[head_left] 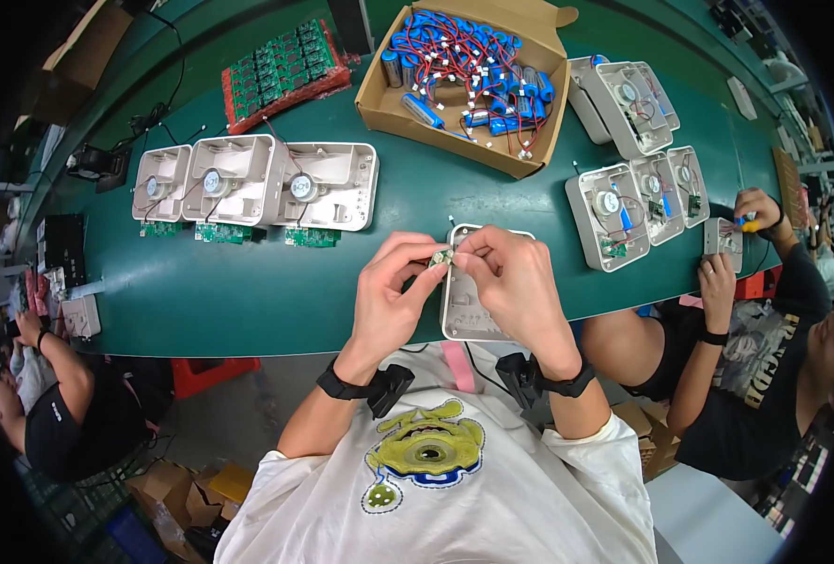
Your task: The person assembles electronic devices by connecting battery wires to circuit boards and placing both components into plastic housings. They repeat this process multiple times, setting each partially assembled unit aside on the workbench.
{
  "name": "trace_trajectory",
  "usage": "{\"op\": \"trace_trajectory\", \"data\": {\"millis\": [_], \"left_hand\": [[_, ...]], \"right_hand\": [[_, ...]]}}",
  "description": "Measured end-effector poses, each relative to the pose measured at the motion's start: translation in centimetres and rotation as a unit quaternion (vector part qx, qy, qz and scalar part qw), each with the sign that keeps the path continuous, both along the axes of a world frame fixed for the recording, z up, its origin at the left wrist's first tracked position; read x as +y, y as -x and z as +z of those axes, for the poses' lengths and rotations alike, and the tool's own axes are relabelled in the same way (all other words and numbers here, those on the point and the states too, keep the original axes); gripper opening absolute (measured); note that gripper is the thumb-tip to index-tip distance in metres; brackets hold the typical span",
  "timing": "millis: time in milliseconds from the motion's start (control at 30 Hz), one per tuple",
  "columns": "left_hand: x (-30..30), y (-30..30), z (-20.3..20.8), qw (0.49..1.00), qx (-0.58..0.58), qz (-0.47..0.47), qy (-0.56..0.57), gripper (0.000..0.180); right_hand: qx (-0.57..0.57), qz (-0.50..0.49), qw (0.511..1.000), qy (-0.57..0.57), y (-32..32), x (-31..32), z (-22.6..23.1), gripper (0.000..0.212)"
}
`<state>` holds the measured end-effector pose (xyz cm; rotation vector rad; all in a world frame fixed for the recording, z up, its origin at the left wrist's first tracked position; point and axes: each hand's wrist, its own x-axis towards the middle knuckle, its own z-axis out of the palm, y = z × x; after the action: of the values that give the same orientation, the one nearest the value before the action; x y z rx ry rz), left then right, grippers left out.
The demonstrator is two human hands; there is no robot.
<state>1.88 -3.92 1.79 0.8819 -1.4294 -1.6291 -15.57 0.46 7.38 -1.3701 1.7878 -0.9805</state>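
Small circuit board [441, 257], green and partly hidden by fingers, is held in front of the person, over the left edge of an open pale housing [472, 310] on the green table [201, 305]. At the far left a co-worker in dark clothing [55, 414] sits beside another pale housing [82, 317]. Next come three open housings [315, 212] standing side by side, each with a round silver speaker, with green boards [224, 232] along their near side. Behind them a stack of green circuit boards [281, 68] lies on red wrapping [290, 106]. The person's left hand [386, 293] pinches the small circuit board between thumb and fingers. The right hand [511, 287] has thumb and forefinger drawn narrow at the board's right end; one cannot tell whether they grip the board or something beside it. Beyond the hands an open carton [482, 158] holds blue cylinders [424, 110] with red and black leads. Farther right stand more open housings [608, 242], in two groups. At the far right another co-worker [755, 367] holds a yellow-handled tool [750, 226] over a small pale housing [723, 241].
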Motion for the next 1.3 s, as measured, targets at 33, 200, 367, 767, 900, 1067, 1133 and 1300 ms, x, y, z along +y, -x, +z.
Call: {"op": "trace_trajectory", "data": {"millis": [33, 200, 367, 767, 900, 1067, 1133, 1300], "left_hand": [[0.0, 0.0, 0.0, 1.000, -0.004, -0.003, 0.004, 0.019], [-0.1, 0.2, -0.5, 1.000, 0.010, -0.002, 0.010, 0.020], [-0.1, 0.0, -1.2, 1.000, 0.012, 0.009, 0.003, 0.023], [0.1, 0.0, -1.3, 0.993, -0.070, 0.007, 0.092, 0.028], [0.3, -0.1, -1.0, 0.990, -0.091, -0.005, 0.104, 0.028], [0.4, -0.3, -1.3, 0.981, -0.096, 0.028, 0.166, 0.025], [0.4, -0.3, -1.4, 0.977, -0.096, 0.048, 0.182, 0.025], [0.6, -0.2, -1.2, 0.981, -0.082, 0.039, 0.174, 0.023]], "right_hand": [[0.010, -0.004, 1.000, -0.003, 0.0, 0.0, 0.0, 0.006], [0.069, 0.003, 0.998, 0.016, -0.4, -0.2, 0.0, 0.007], [0.165, 0.031, 0.984, 0.057, -0.3, -0.5, 0.3, 0.007], [0.421, 0.146, 0.882, 0.154, 8.0, -11.8, 2.5, 0.021], [0.485, 0.196, 0.830, 0.194, 8.3, -13.7, 1.7, 0.021], [0.461, 0.193, 0.837, 0.224, 9.1, -13.5, 2.9, 0.008], [0.364, 0.162, 0.884, 0.244, 9.5, -13.2, 3.2, 0.006], [-0.076, 0.032, 0.967, 0.242, 11.0, -12.1, 3.5, 0.010]]}}
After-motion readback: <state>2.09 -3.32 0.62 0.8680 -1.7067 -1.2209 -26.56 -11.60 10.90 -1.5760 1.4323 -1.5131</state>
